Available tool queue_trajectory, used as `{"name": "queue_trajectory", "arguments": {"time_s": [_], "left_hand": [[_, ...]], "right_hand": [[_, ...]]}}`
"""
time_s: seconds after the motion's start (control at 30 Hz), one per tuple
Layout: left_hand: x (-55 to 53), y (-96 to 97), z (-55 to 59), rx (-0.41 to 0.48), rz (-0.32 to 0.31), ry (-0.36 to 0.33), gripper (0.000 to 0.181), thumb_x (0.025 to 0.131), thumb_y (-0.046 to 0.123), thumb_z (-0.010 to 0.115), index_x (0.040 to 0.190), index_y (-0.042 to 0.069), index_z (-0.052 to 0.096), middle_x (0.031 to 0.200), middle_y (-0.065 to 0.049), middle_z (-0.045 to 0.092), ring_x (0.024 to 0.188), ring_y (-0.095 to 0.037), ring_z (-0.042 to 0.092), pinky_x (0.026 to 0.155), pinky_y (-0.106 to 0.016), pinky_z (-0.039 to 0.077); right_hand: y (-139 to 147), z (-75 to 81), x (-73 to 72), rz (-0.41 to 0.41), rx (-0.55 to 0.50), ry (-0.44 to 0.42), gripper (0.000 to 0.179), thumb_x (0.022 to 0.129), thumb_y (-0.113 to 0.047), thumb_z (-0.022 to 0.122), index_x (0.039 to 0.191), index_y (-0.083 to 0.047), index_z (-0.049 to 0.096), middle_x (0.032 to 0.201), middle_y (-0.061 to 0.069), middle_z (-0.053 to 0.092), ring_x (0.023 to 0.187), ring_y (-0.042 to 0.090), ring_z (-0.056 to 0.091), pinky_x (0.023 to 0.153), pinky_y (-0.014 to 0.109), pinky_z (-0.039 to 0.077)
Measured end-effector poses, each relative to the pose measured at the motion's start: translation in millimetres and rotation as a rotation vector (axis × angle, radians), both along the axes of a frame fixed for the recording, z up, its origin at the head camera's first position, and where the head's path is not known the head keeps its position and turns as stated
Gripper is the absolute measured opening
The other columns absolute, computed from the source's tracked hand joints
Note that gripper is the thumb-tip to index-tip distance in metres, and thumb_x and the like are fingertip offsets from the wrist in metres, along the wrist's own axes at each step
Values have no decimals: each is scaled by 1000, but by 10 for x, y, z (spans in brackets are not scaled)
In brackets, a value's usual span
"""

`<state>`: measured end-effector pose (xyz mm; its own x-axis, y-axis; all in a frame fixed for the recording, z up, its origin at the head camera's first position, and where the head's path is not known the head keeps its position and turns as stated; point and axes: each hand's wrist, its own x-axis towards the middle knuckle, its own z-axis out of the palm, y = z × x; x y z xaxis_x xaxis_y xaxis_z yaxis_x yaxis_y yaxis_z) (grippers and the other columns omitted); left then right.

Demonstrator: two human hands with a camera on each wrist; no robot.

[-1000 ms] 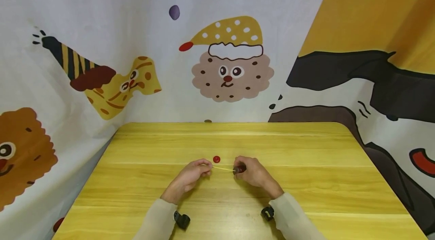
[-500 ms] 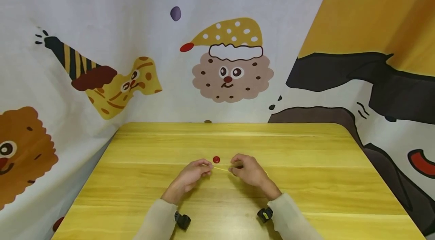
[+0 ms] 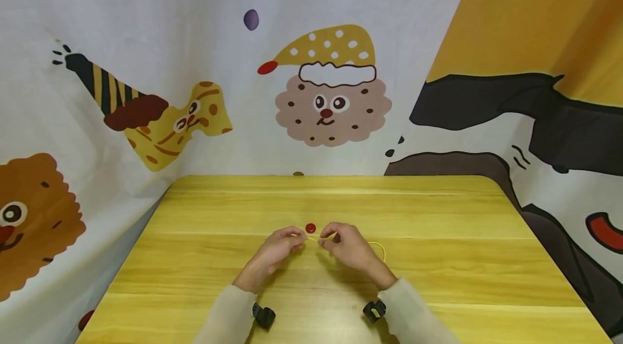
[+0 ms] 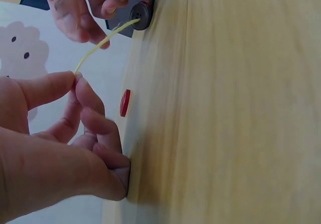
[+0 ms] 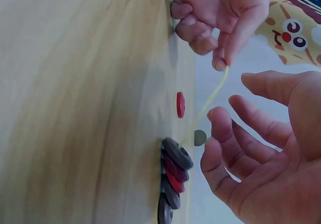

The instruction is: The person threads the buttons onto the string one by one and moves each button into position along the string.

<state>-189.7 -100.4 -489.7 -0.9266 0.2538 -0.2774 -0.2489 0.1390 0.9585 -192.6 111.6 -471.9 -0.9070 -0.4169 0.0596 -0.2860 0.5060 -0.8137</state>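
My left hand [image 3: 278, 249] pinches the end of a thin yellow cord [image 4: 104, 39] between thumb and index finger. From there the cord slopes down into a row of strung buttons [image 5: 173, 178], dark brown and red, leaning on one another on the tabletop. In the head view my right hand [image 3: 351, 247] covers that row. The right wrist view shows this hand beside the cord, its thumb and fingers spread apart with nothing between them. A loose red button [image 3: 310, 228] lies by itself just beyond both hands.
The wooden table [image 3: 438, 273] has its far edge against a cartoon-printed cloth [image 3: 214, 41]. A loop of the cord [image 3: 384, 252] lies right of my right wrist. Each wrist wears a small black camera [image 3: 264, 317].
My right hand has let go of the dark strung buttons and moved left towards my left hand. The cord's loop now shows beside the right wrist. My left hand keeps its pinch, nearly still.
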Motion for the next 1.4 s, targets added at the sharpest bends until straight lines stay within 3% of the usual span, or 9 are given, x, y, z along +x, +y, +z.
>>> {"name": "queue_trajectory", "arguments": {"time_s": [0.1,0.3,0.47,0.7,0.9,1.1,1.4], "left_hand": [[24,13,30,-48,11,11,27,100,21,57,111,-3,64,110,-9,60,102,-26,56,86,-39,40],[44,26,59,-88,-5,40,27,100,24,58,110,1,66,95,-4,56,84,-22,46,69,-31,35],[33,18,67,-93,-27,52,27,100,26,58,110,3,67,102,-7,59,90,-24,49,71,-33,36],[25,25,77,-103,-57,61,30,99,29,59,111,2,66,108,-12,60,91,-25,49,70,-33,35],[12,39,70,-108,-56,59,28,99,29,59,110,4,66,100,-8,57,82,-22,46,66,-31,34],[-11,51,42,-113,-42,50,24,98,27,60,108,6,67,103,-9,60,87,-23,49,69,-31,36],[-12,40,84,-160,-37,48,24,97,25,62,110,4,66,107,-14,65,96,-24,54,74,-33,38]], "right_hand": [[-33,-6,24,-23,-10,-28,6,94,-14,68,98,-10,69,91,4,69,60,11,55,49,25,46],[-95,-29,75,-54,-31,-68,11,94,-12,66,102,-5,69,87,5,68,52,10,52,44,24,41],[-128,-51,97,-81,-31,-77,13,93,-9,66,103,-1,67,91,8,69,56,15,61,45,24,43],[-163,-106,113,-106,-35,-68,15,93,-8,66,106,-1,66,104,14,69,57,10,60,47,24,46],[-172,-116,116,-150,-39,-28,9,92,-8,68,100,-4,68,93,6,68,64,11,58,52,24,47],[-164,-117,123,-162,-50,-20,7,93,-9,67,93,-2,69,79,1,65,61,10,55,50,24,46],[-181,-183,152,-192,-95,-53,5,90,1,64,89,-1,69,75,7,65,54,9,57,47,23,48]]}}
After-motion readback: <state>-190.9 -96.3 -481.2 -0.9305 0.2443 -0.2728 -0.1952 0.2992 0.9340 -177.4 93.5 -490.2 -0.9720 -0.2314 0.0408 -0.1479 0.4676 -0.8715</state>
